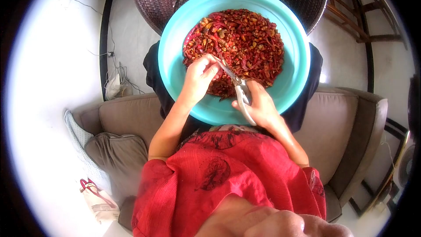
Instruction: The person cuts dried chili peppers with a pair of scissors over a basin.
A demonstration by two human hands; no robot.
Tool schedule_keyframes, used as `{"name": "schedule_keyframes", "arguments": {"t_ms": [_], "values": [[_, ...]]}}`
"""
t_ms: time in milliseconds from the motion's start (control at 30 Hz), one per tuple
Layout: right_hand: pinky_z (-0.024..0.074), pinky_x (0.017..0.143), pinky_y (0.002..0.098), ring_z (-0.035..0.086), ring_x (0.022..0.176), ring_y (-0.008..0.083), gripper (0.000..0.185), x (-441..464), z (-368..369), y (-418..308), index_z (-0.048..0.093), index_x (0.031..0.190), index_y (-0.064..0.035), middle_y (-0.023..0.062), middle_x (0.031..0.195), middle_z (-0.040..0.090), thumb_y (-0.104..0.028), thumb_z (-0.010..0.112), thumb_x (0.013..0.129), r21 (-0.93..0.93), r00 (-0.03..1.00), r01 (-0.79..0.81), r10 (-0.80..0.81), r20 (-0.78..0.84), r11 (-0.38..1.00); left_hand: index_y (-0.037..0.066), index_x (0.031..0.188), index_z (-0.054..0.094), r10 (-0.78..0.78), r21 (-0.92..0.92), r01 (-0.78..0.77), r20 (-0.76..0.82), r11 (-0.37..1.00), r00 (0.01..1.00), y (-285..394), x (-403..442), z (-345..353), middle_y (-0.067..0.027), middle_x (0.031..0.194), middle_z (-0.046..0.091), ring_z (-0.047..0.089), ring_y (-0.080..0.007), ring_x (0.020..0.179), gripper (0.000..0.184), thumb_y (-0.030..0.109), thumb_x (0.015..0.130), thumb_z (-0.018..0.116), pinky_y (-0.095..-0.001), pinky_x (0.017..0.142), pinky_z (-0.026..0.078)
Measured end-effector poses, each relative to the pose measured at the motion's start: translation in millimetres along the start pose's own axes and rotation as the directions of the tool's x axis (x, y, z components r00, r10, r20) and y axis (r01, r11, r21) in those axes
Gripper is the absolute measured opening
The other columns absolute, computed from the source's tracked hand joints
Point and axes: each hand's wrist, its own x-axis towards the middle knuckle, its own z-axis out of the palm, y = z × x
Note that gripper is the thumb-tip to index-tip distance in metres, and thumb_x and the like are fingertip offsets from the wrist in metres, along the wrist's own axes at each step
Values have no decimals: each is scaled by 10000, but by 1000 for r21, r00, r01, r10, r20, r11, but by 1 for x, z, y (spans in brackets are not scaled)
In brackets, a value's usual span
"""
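Note:
A wide turquoise basin (pixel 171 61) rests on my lap and holds a heap of red dried chili pieces (pixel 250 39). Over its near right side, my right hand (pixel 261 105) is closed round the pale handles of the scissors (pixel 240 91). The blades point up and left, with their tips by the fingers of my left hand (pixel 201 75). That hand is pinched above the left part of the heap, on what looks like a dried chili, mostly hidden by the fingers.
A dark woven basket (pixel 151 0) stands just beyond the basin. I sit on a brown sofa (pixel 333 127), with a cushion (pixel 116 153) at the left. Wooden chair legs (pixel 351 22) are at the upper right; cables (pixel 120 72) and a bag (pixel 100 202) lie left.

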Motion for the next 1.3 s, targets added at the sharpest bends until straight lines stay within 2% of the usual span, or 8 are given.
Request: {"name": "schedule_keyframes", "arguments": {"t_ms": [200,467,567,800,933,1000,1100,1300], "values": [[496,808,448,619,929,366,569,1,8,5,582,1066,12,197,970,613,-415,803,763,-85,987,109,-118,-106,990,1,979,606,1,104,0,-5,995,1000,-2,-2,0,-6,794,604,568,-75,709,51,2,974,556,-237,652,476],[475,601,417,603,626,315,406,2,14,10,590,829,16,169,725,602,-311,826,781,-49,977,95,-102,-187,994,13,1027,640,-16,206,18,-12,978,1000,3,-3,-2,-1,840,612,576,-77,752,100,39,978,557,-220,678,477],[520,717,464,661,799,412,431,1,10,9,624,946,23,234,874,662,-342,792,793,-26,995,20,-22,-95,999,14,998,643,-17,189,17,-1,982,1000,0,-1,-3,1,829,611,576,-74,742,82,66,973,584,-214,673,474],[517,734,474,661,830,429,437,0,5,10,641,1024,26,257,898,662,-324,783,804,-1,992,51,-51,-118,999,3,879,602,43,305,-29,-38,952,998,5,0,0,-6,730,598,546,-70,649,149,108,984,602,-233,599,440],[515,759,467,651,848,414,496,0,6,10,606,1024,22,235,895,653,-383,778,796,-36,989,63,-67,-130,997,-4,972,612,36,216,-31,-20,976,999,7,-3,-1,-28,808,619,591,-99,717,86,69,989,569,-242,656,483],[509,803,453,644,932,395,549,-2,1,4,578,1097,14,235,1000,644,-406,772,802,17,994,43,-41,-98,999,3,1100,610,242,245,-211,-105,946,965,9,-2,3,-44,895,634,610,-111,793,142,17,968,561,-245,692,496],[505,850,413,637,980,324,607,-4,-5,5,549,1178,6,206,1064,628,-424,770,811,183,999,-16,24,-38,983,23,1201,592,243,342,-198,-94,918,965,7,-1,-2,-57,975,644,622,-114,860,267,-23,940,562,-249,726,501],[493,853,336,589,976,175,450,-15,-30,20,564,1205,-25,75,1052,632,-305,714,888,591,999,38,-12,-48,805,20,1013,677,391,672,-412,193,616,900,41,18,9,-132,970,662,652,-288,873,143,19,877,631,-363,791,524]]}}
